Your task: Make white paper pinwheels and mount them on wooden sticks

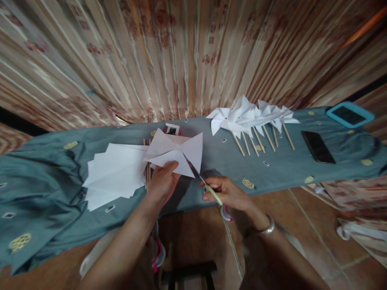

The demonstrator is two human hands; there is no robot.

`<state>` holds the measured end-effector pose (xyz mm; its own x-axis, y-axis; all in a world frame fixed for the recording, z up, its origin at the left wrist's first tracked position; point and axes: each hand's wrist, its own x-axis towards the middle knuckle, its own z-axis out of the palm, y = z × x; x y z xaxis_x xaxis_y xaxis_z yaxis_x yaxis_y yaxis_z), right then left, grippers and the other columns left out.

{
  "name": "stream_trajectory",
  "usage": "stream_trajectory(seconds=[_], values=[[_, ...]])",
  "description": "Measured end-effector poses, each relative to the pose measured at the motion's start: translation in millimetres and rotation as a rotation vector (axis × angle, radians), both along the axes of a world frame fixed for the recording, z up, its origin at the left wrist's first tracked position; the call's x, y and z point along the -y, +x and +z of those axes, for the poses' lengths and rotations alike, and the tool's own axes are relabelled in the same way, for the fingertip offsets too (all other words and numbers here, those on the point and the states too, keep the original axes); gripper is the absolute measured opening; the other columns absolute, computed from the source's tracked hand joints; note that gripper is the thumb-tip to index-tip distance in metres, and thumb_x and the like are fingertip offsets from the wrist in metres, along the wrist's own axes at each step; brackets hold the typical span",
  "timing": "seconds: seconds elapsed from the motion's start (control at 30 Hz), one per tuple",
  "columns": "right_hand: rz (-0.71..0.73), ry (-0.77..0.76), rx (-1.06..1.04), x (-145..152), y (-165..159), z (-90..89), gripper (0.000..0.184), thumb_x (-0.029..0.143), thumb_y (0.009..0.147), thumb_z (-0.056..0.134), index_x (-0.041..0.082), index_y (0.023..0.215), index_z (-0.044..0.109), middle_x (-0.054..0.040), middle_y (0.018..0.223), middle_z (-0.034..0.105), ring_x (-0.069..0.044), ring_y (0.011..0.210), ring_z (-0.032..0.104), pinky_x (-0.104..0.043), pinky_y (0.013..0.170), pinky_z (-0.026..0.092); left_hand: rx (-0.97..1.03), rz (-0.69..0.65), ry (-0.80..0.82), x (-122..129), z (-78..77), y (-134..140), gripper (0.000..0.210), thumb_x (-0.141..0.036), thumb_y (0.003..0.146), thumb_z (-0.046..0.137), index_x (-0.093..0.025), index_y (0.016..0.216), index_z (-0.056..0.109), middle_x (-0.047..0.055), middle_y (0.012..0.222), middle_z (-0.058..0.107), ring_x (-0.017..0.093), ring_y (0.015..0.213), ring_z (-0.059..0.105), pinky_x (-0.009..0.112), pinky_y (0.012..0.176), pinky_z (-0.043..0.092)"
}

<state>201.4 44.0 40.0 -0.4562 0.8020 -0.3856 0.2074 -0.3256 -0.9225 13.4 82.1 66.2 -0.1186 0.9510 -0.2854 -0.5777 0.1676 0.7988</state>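
Observation:
My left hand (165, 179) grips a square sheet of white paper (169, 143) by its near side, thumb on top. Slits run from the sheet's corners toward its middle. My right hand (226, 191) holds scissors (213, 193) with a pale green handle, their blades reaching into the slit at the sheet's right near side. To the left lies a fanned stack of white paper (117, 173). Several thin wooden sticks (147, 177) show between that stack and my left hand, partly covered. A small box (173, 129) stands just behind the held sheet.
Several white paper pinwheels (242, 117) on wooden sticks lie in a row at the back right. Further right are a dark phone (318, 147) and a blue-framed tablet (350, 114). A teal cloth (193, 201) covers the narrow table; a striped curtain (181, 60) hangs behind it.

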Motion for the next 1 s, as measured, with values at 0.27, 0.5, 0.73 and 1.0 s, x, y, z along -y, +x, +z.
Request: stream_trajectory(seconds=[0.27,0.5,0.73,1.0], values=[[-0.315,0.577,0.862,-9,69,-6.5,0.045,0.036,0.078,0.065,0.014,0.117,0.059,-0.0058,0.078,0.071,-0.021,0.069,0.067,-0.028,0.061,0.046,0.015,-0.023,-0.084,2,-5.4,0,0.036,-0.006,0.057,0.066,-0.015,0.092,0.063,0.002,0.077,0.073,0.025,0.091,0.070,0.041,0.088,0.054],[-0.218,0.714,1.145,-4,88,-10.9,0.049,0.025,0.083,0.061,0.008,0.127,0.049,-0.0119,0.091,0.074,-0.026,0.083,0.071,-0.030,0.071,0.051,0.076,-0.187,-0.237,20,-13.7,23,0.029,-0.005,0.064,0.065,-0.013,0.092,0.063,0.007,0.091,0.074,0.024,0.095,0.069,0.037,0.086,0.056],[-0.165,0.709,1.300,-17,79,-5.6,0.045,0.024,0.085,0.061,0.007,0.125,0.050,-0.0133,0.091,0.074,-0.026,0.085,0.071,-0.030,0.073,0.050,0.099,-0.242,-0.244,26,-10.9,30,0.042,-0.007,0.071,0.065,-0.015,0.112,0.060,0.009,0.110,0.071,0.025,0.107,0.065,0.038,0.093,0.053],[-0.244,0.669,1.422,-30,73,-3.9,0.042,0.029,0.085,0.061,0.007,0.120,0.053,-0.0159,0.088,0.073,-0.029,0.083,0.070,-0.032,0.069,0.049,-0.132,-0.242,-0.117,26,-20.2,12,0.047,-0.023,0.060,0.077,-0.017,0.105,0.066,0.009,0.109,0.072,0.028,0.111,0.062,0.040,0.098,0.047]])
